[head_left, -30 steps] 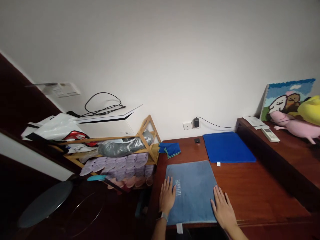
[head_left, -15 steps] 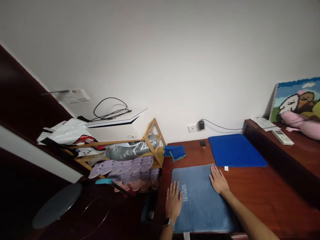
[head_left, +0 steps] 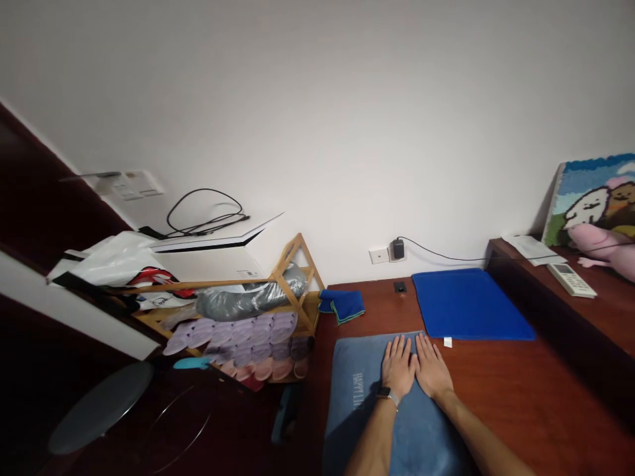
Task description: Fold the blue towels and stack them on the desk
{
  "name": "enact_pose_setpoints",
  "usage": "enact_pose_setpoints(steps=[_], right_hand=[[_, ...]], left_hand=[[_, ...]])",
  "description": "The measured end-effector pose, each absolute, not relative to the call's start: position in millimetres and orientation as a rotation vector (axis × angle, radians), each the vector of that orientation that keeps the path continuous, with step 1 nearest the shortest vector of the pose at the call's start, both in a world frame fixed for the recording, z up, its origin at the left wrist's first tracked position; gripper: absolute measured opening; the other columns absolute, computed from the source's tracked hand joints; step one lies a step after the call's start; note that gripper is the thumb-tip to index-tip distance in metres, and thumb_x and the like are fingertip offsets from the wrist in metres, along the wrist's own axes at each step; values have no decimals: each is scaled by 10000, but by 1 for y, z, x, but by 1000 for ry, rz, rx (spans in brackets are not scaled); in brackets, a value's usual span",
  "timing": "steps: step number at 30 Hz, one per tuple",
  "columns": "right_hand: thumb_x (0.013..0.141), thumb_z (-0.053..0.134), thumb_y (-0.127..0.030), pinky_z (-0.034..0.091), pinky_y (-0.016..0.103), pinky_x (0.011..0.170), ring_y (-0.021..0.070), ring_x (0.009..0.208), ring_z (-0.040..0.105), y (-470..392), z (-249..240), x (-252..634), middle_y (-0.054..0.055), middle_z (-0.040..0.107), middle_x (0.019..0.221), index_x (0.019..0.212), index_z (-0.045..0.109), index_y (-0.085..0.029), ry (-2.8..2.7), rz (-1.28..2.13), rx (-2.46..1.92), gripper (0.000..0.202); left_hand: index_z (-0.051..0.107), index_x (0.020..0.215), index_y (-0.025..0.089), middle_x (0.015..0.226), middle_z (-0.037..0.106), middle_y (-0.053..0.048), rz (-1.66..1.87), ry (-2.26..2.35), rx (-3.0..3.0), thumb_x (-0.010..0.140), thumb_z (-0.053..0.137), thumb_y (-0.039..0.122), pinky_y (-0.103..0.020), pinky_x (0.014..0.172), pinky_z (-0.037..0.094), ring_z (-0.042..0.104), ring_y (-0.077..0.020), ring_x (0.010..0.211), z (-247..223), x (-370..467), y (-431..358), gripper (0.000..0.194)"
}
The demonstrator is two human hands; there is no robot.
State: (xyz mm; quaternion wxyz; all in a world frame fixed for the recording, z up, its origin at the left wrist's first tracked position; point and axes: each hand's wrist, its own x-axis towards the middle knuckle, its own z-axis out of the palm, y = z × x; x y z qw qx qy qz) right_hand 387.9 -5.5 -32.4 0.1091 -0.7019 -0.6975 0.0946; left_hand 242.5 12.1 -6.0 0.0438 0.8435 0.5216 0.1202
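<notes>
A grey-blue cloth with pale lettering lies spread flat on the reddish-brown table. My left hand, with a watch at the wrist, rests palm down on its upper part, fingers stretched out. Right beside it, my right hand lies flat near the cloth's upper right corner, the two hands nearly touching. Neither hand holds anything. Behind and to the right, a bright blue cloth with a white tag is laid flat. A small folded blue cloth with green edging sits at the table's back left.
Left of the table stands a wooden rack with purple and pink slippers, a white box and bags. A charger is plugged into the wall. On the raised right surface are a remote, papers and a pink plush toy.
My left hand has moved right and up across the grey-blue cloth, from its left edge to beside my right hand. The view has shifted slightly.
</notes>
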Motion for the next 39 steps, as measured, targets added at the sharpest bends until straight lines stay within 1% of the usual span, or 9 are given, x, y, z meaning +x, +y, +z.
enact_pose_setpoints(steps=[2, 6, 9, 12, 22, 29, 33, 37, 39], right_hand=[[1057, 202, -425, 160, 429, 1341, 229, 1640, 212, -6, -32, 388, 108, 247, 1754, 1671, 298, -57, -2036, 282, -2071, 722], [1065, 188, -446, 147, 446, 1346, 234, 1645, 197, -7, -31, 386, 105, 230, 1759, 1678, 281, -63, -1996, 278, -2067, 729], [1065, 189, -451, 144, 445, 1346, 243, 1647, 187, -8, -32, 386, 108, 239, 1759, 1676, 295, -63, -1985, 269, -2066, 731], [1066, 183, -464, 151, 440, 1343, 244, 1644, 203, -9, -34, 386, 109, 251, 1756, 1673, 305, -64, -1997, 247, -2074, 737], [1042, 274, -452, 268, 436, 1299, 255, 1616, 296, -2, -31, 393, 88, 305, 1742, 1679, 321, -118, -2069, 188, -2068, 721], [1068, 180, -466, 187, 438, 1331, 232, 1644, 203, -3, -31, 394, 89, 263, 1757, 1684, 283, -90, -2060, 222, -2060, 730], [1067, 193, -443, 167, 430, 1334, 220, 1649, 179, -2, -32, 395, 87, 248, 1763, 1690, 271, -106, -2058, 243, -2073, 713], [1064, 194, -430, 161, 432, 1333, 221, 1652, 166, -1, -33, 397, 81, 227, 1766, 1690, 273, -108, -2080, 241, -2056, 708], [1064, 187, -424, 161, 424, 1332, 219, 1651, 166, -1, -33, 397, 74, 228, 1765, 1690, 270, -103, -2088, 247, -2051, 708]], left_hand=[[409, 1643, 316, 1704, 429, -10, 339, 1685, 2551, 1090, 349, 424, -462, 1316, 328, 352, -208, 1597, -10, 213, 19, 568], [431, 1635, 205, 1696, 433, -118, 305, 1958, 2413, 1082, 295, 344, -578, 1293, 329, 375, -303, 1586, -11, 105, 25, 585], [415, 1639, 231, 1707, 424, -82, 270, 2060, 2382, 1085, 273, 344, -516, 1282, 358, 388, -264, 1581, -14, 47, 28, 583], [402, 1646, 218, 1710, 417, -83, 301, 2088, 2407, 1091, 279, 352, -484, 1286, 352, 389, -247, 1580, -23, 34, 29, 584], [409, 1644, 252, 1700, 434, -64, 393, 2098, 2378, 1074, 324, 339, -494, 1299, 346, 405, -246, 1572, -25, 44, 25, 583], [427, 1622, 171, 1706, 424, -99, 421, 2073, 2378, 1075, 299, 328, -512, 1319, 316, 373, -282, 1588, -4, 48, 21, 583], [379, 1656, 230, 1729, 380, -68, 471, 1924, 2461, 1081, 289, 314, -485, 1350, 261, 307, -255, 1618, 4, 119, 8, 588], [374, 1659, 279, 1742, 352, -13, 447, 1600, 2592, 1106, 295, 393, -459, 1338, 296, 295, -205, 1621, -8, 218, -15, 570], [397, 1649, 287, 1726, 383, -23, 422, 1589, 2573, 1110, 286, 415, -483, 1322, 320, 320, -217, 1612, -17, 231, -22, 565]])
